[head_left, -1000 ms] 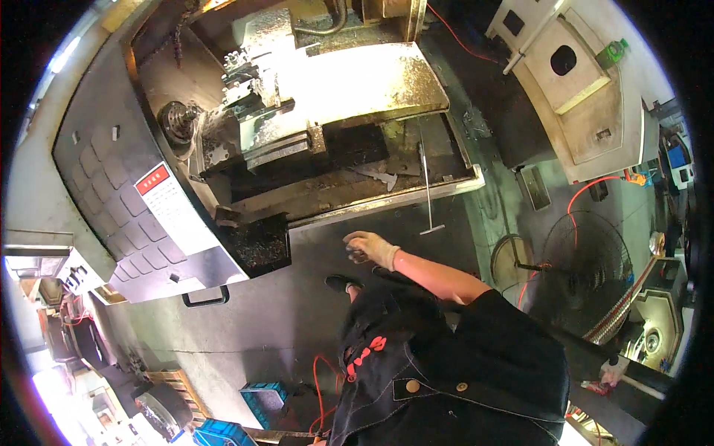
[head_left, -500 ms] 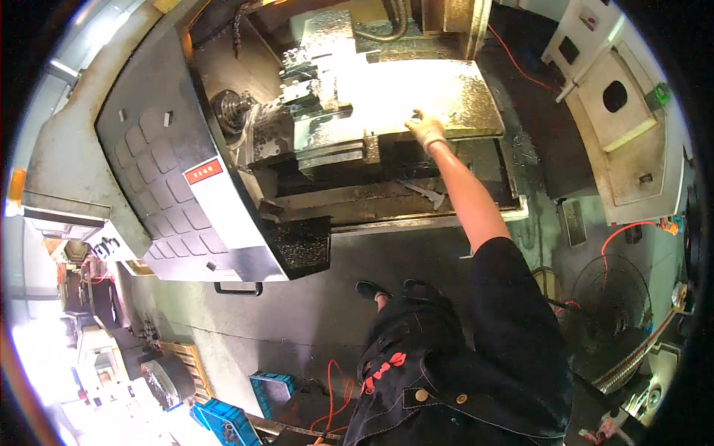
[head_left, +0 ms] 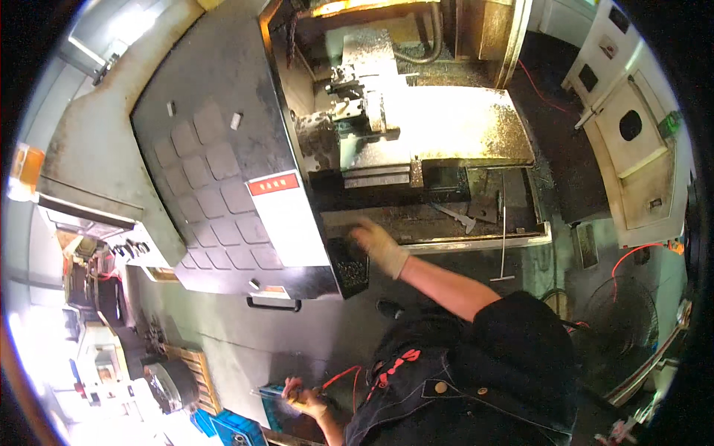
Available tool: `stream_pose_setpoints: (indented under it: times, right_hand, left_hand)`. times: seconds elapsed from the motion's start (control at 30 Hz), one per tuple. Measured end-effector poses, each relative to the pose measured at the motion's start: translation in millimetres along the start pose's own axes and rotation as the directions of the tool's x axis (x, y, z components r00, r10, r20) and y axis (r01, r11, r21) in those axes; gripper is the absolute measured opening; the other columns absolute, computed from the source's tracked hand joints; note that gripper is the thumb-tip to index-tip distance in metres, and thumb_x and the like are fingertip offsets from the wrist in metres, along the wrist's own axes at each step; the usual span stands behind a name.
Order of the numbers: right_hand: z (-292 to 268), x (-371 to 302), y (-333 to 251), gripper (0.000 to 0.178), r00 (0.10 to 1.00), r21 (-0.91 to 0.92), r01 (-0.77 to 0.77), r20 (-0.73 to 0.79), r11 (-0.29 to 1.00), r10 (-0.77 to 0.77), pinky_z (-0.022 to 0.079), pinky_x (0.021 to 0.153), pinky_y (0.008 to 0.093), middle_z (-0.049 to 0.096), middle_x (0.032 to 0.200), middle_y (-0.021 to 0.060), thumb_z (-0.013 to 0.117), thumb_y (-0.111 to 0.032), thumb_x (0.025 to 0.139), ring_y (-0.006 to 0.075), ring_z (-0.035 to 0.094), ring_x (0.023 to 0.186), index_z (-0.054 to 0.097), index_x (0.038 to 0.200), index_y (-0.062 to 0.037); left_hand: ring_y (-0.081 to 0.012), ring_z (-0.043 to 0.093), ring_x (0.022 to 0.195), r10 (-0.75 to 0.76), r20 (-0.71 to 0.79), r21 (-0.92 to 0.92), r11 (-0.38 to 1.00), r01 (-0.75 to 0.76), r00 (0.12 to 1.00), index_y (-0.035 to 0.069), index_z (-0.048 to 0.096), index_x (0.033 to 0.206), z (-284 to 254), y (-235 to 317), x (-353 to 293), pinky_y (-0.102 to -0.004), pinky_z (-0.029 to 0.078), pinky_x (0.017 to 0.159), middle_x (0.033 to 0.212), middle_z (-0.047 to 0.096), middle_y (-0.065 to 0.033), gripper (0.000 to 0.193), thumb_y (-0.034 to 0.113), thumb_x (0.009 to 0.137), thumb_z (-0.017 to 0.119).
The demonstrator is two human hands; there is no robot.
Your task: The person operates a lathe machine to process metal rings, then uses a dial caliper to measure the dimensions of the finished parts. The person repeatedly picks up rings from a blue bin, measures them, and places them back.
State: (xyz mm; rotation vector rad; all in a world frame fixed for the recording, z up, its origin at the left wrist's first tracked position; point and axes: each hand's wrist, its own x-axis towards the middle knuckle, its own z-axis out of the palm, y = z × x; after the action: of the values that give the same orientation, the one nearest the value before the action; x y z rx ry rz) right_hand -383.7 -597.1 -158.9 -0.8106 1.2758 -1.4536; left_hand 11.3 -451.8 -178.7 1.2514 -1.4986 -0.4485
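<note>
My right hand (head_left: pixel 381 250), in a pale glove, hovers over the front edge of the lathe opening, fingers stretched left toward the edge of the sliding door (head_left: pixel 216 149). Whether they touch the door I cannot tell. Under and beside the fingers lies a chip-filled corner (head_left: pixel 348 269). At the lower edge, my left hand (head_left: pixel 303 401) is closed around an air blow gun (head_left: pixel 272 392) with a thin nozzle pointing left. A red hose (head_left: pixel 340 376) runs near it. Inside the machine, the tool turret (head_left: pixel 347 93) stands beside a brightly lit metal cover (head_left: pixel 468 123).
Calipers (head_left: pixel 455 216) lie on the machine's front ledge, and a thin T-shaped rod (head_left: pixel 503 245) hangs over its edge. A white machine panel (head_left: pixel 625 141) stands at right, above a round fan (head_left: pixel 621 305). Blue crates (head_left: pixel 236 429) and a wooden pallet (head_left: pixel 192 368) are at lower left.
My right hand has left the bright metal cover and come left and nearer, to the door side. My left hand has come into view with the blow gun. The door hides more of the opening.
</note>
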Motion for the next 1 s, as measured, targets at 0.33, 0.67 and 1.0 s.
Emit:
stream_pose_setpoints:
  times: [0.33, 0.67, 1.0]
  right_hand:
    - [90, -22, 42, 0.019, 0.977, 0.714, 0.079, -0.193, 0.696, 0.088, 0.050, 0.073, 0.0244, 0.061, 0.091, 0.0044, 0.049, -0.013, 0.093, 0.0112, 0.060, 0.082, 0.052, 0.109, -0.0026]
    - [104, 31, 90, 0.032, 0.995, 0.588, -0.075, 0.099, 0.806, 0.020, 0.050, 0.080, 0.0308, 0.062, 0.104, 0.0045, 0.045, -0.024, 0.094, 0.0173, 0.060, 0.093, 0.052, 0.119, -0.0055]
    - [-4, 30, 130, 0.025, 0.927, 0.738, -0.355, 0.196, 0.574, 0.321, 0.050, 0.078, 0.0415, 0.061, 0.098, 0.0075, 0.053, -0.025, 0.091, 0.0222, 0.059, 0.090, 0.057, 0.105, -0.0050]
  left_hand:
    - [-0.0205, 0.057, 0.069, -0.071, 0.568, -0.313, 0.903, 0.295, 0.820, 0.000, 0.055, 0.086, 96, 46, 66, -0.0368, 0.047, 0.078, 0.077, 0.058, -0.0103, 0.013, 0.001, 0.073, 0.052]
    - [-0.0332, 0.061, 0.069, -0.230, 0.792, 0.090, 0.960, 0.263, 0.566, 0.004, 0.057, 0.092, 161, 104, 145, -0.0397, 0.046, 0.064, 0.072, 0.060, -0.0181, 0.025, 0.025, 0.079, 0.062]
    - [-0.0393, 0.060, 0.086, -0.443, 0.775, 0.426, 0.893, 0.146, 0.451, 0.003, 0.060, 0.102, 296, 17, 198, -0.0474, 0.045, 0.074, 0.090, 0.064, -0.0212, 0.040, 0.035, 0.080, 0.053]
